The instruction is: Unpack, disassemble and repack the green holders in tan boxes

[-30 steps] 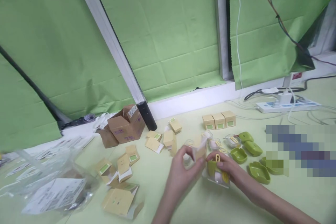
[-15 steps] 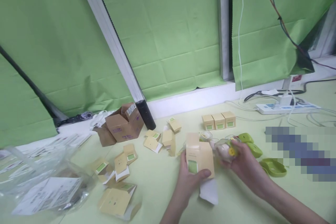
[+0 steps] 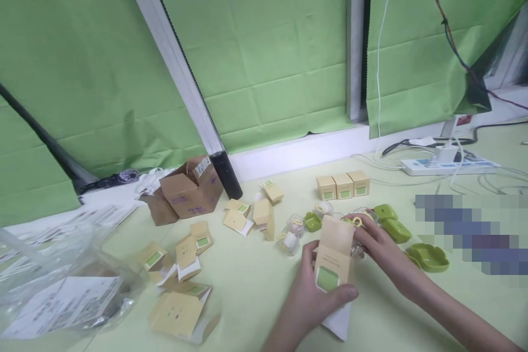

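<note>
My left hand point(image 3: 309, 294) is closed around a small tan cardboard box point(image 3: 333, 256) with a green label. The box's top flap stands up and a white flap hangs below. Close behind it, my right hand point(image 3: 377, 245) grips a clear plastic container with a yellow ring point(image 3: 356, 222). Most of that container is hidden by the box and fingers. Several similar clear containers point(image 3: 290, 242) with pale contents and a small green dish point(image 3: 313, 222) lie beyond the left hand. Green scalloped dishes point(image 3: 429, 258) and green lids point(image 3: 385, 212) rest to the right.
Three closed tan boxes point(image 3: 345, 187) stand in a row at the back. Several unfolded boxes point(image 3: 177, 311) lie on the left, near a clear plastic bag point(image 3: 132, 280). A brown carton point(image 3: 193, 192) and a black cylinder point(image 3: 226, 176) stand by the wall. Cables surround a white power strip point(image 3: 449, 166) at right.
My left hand has moved right and turned the box. My right hand has brought the clear container behind it, so less of the container shows. More containers are uncovered on the table.
</note>
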`<control>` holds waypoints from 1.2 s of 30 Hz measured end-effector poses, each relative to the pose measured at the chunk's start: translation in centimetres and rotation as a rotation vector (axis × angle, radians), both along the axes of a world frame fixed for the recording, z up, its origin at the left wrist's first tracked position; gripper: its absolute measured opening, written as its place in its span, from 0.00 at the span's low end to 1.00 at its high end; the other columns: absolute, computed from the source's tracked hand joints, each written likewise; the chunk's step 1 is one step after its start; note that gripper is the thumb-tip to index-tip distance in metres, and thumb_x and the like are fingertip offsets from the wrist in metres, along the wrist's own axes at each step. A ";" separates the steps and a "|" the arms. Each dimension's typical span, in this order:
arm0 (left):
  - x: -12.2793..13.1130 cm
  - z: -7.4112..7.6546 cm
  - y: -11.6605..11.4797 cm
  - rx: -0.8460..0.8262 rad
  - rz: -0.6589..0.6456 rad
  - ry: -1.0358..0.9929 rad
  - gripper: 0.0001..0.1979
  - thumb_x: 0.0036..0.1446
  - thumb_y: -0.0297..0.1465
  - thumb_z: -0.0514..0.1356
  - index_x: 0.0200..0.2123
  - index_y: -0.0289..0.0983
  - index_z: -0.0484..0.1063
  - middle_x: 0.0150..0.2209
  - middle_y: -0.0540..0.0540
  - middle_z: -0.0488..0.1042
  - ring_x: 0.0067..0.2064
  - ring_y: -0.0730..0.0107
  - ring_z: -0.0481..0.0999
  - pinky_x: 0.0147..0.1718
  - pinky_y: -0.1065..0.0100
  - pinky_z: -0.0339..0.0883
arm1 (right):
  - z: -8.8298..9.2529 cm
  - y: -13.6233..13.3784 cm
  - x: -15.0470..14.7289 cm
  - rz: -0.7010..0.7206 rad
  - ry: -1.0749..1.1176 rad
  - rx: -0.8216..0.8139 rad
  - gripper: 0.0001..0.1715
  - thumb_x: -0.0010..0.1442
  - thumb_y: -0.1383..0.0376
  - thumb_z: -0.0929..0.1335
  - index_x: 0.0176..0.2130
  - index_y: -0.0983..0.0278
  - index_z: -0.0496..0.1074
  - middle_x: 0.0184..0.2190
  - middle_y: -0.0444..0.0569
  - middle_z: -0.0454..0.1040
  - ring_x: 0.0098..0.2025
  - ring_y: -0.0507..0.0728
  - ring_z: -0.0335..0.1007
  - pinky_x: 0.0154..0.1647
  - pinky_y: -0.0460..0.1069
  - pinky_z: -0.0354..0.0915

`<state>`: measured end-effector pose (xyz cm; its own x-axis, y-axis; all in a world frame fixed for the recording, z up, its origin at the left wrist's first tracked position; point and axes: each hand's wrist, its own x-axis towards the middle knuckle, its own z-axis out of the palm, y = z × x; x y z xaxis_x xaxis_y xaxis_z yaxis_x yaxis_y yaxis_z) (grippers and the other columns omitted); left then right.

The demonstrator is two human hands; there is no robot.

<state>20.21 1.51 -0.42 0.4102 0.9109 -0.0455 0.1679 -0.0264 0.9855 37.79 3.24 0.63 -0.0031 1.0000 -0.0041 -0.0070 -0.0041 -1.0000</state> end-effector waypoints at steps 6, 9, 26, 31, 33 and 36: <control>0.1 0.4 -0.1 -0.051 -0.096 -0.096 0.35 0.42 0.33 0.67 0.53 0.39 0.55 0.51 0.42 0.66 0.51 0.57 0.67 0.47 0.60 0.60 | -0.5 0.4 0.1 0.031 -0.173 0.068 0.19 0.55 0.49 0.63 0.39 0.58 0.67 0.28 0.44 0.72 0.31 0.56 0.67 0.28 0.48 0.63; 0.2 0.3 -0.1 -0.034 -0.089 -0.123 0.38 0.41 0.34 0.67 0.55 0.38 0.54 0.53 0.41 0.65 0.53 0.56 0.65 0.50 0.59 0.58 | -0.4 0.4 0.0 0.067 -0.202 0.088 0.19 0.53 0.48 0.64 0.34 0.59 0.71 0.28 0.45 0.73 0.33 0.59 0.68 0.30 0.50 0.65; -0.2 0.3 0.4 -0.365 0.138 -0.693 0.22 0.57 0.39 0.53 0.54 0.42 0.57 0.50 0.45 0.70 0.45 0.63 0.73 0.38 0.66 0.66 | -1.2 -1.9 0.4 0.603 -0.818 0.700 0.24 0.58 0.59 0.66 0.54 0.41 0.62 0.54 0.47 0.64 0.52 0.61 0.62 0.48 0.54 0.63; 0.0 -0.3 0.3 -0.322 0.138 -0.674 0.24 0.57 0.40 0.54 0.56 0.42 0.54 0.51 0.44 0.68 0.48 0.61 0.71 0.43 0.63 0.65 | -2.7 -1.8 -0.5 0.325 -0.938 0.947 0.22 0.60 0.65 0.64 0.53 0.49 0.65 0.41 0.49 0.72 0.38 0.56 0.69 0.33 0.48 0.65; 0.0 -0.6 0.4 -0.302 0.171 -0.648 0.24 0.57 0.41 0.54 0.55 0.41 0.56 0.52 0.43 0.68 0.50 0.61 0.70 0.45 0.63 0.64 | -2.9 -2.0 -0.8 0.327 -1.018 1.037 0.24 0.61 0.67 0.63 0.55 0.48 0.63 0.37 0.47 0.74 0.35 0.55 0.69 0.34 0.49 0.64; -0.2 -0.8 0.5 -0.299 0.193 -0.606 0.21 0.57 0.41 0.54 0.51 0.39 0.60 0.52 0.43 0.68 0.51 0.61 0.69 0.45 0.65 0.64 | -2.8 -2.3 -1.2 0.316 -1.073 1.116 0.23 0.62 0.66 0.62 0.56 0.51 0.62 0.36 0.50 0.75 0.36 0.57 0.70 0.38 0.53 0.64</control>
<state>20.02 1.99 -1.21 0.2746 0.9540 -0.1201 -0.4390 0.2355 0.8671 36.61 0.96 -2.22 -0.6836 0.4606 0.5662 0.5358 0.8434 -0.0392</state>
